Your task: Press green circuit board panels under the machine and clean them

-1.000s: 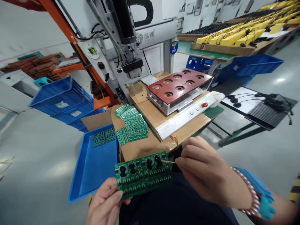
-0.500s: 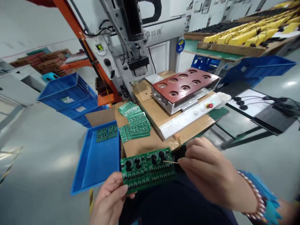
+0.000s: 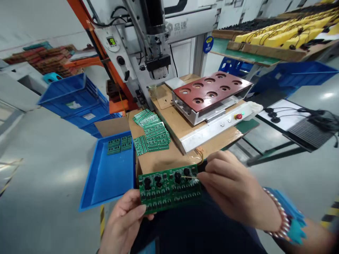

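Observation:
My left hand (image 3: 129, 216) grips the left end of a green circuit board (image 3: 169, 201), thumb on top and fingers beneath. The board is tilted toward me above my lap. Glossy black blobs sit in pairs along its upper half, and rows of small parts run below them. Between thumb and fingertips, my right hand (image 3: 233, 192) pinches a thin wooden stick (image 3: 189, 177). Its tip lies at one of the black blobs right of the board's middle; whether it touches is too small to tell.
Loose green boards (image 3: 153, 132) lie fanned on the bench (image 3: 159, 162). Left of it stands a blue tray (image 3: 106, 180) with several small boards. Behind are a red-brown fixture (image 3: 212, 88) with round holes, a machine head (image 3: 159, 65) and stacked blue crates (image 3: 69, 98).
The stick's tip has moved left, from the rightmost blob toward the neighbouring one. My right hand has shifted slightly left, and the board slightly right in the view.

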`<state>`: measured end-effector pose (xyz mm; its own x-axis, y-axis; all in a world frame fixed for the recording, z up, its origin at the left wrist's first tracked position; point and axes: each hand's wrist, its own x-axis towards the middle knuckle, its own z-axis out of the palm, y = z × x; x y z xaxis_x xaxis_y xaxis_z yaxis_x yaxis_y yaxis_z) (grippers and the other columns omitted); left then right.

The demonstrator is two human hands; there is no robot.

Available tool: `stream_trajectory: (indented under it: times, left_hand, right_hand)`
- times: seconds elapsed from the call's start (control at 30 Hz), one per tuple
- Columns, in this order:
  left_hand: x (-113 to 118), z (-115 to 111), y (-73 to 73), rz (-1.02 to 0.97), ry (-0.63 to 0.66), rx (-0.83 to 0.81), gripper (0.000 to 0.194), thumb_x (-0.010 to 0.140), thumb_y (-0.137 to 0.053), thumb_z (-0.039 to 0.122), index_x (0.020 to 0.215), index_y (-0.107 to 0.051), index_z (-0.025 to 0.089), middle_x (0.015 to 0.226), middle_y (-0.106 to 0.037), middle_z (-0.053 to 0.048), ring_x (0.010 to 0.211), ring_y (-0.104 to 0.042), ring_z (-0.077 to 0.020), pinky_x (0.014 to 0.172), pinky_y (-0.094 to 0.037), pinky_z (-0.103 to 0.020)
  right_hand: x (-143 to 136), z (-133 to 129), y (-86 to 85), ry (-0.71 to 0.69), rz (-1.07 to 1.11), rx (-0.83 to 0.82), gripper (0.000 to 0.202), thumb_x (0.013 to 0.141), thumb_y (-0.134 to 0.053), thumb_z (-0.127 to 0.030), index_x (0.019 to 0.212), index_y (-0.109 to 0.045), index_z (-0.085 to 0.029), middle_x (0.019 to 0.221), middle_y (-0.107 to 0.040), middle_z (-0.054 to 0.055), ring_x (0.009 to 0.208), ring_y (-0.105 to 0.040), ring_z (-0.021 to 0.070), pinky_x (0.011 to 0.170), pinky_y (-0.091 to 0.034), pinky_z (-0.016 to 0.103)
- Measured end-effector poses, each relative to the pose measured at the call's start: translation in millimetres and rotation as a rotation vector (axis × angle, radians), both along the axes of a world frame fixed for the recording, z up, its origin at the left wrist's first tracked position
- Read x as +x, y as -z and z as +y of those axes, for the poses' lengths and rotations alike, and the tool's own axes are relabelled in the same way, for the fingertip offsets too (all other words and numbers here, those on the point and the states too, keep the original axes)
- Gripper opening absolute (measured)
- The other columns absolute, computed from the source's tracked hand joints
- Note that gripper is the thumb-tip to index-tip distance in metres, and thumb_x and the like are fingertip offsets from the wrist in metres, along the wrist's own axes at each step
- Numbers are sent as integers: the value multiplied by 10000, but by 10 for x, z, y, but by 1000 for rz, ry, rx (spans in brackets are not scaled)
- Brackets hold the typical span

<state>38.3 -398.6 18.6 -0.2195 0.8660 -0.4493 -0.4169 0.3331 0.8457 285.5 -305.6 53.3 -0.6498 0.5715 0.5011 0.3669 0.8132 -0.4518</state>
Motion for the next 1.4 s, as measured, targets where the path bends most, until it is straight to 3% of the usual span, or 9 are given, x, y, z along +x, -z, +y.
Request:
stream_trajectory:
  times: [0.33,0.6,0.93,1.4]
  left_hand:
    - [-1,6,-5,17,8,-19,119,603,-733,209,714,-700,180,621,-637,-26,545,-553,-164,489,-469,-271]
    - [9,6,-9,29,23,-1,124,597,-733,209,714,-702,179,609,-640,-27,540,-547,-159,486,-461,-262]
    - [78,2,-57,26,-51,6,112,597,-725,204,702,-694,181,608,-645,-17,526,-547,-147,481,-457,-240]
    - [-7,8,1,18,41,23,110,625,-726,225,725,-694,193,647,-650,-24,572,-574,-168,502,-476,-261]
  right_hand:
    - [-6,18,-5,30,14,26,98,775,-525,-58,806,-580,-133,745,-497,44,770,-419,156,667,-360,345]
    - [-45,31,-49,18,47,45,157,768,-521,-40,878,-594,-125,733,-499,47,773,-424,164,662,-370,346]
    - [1,10,-42,28,24,43,148,770,-507,-40,844,-591,-138,732,-487,36,760,-419,157,657,-356,337]
    - [-7,-28,-67,-4,-21,24,133,779,-502,-53,835,-595,-129,740,-491,43,779,-413,160,672,-348,337]
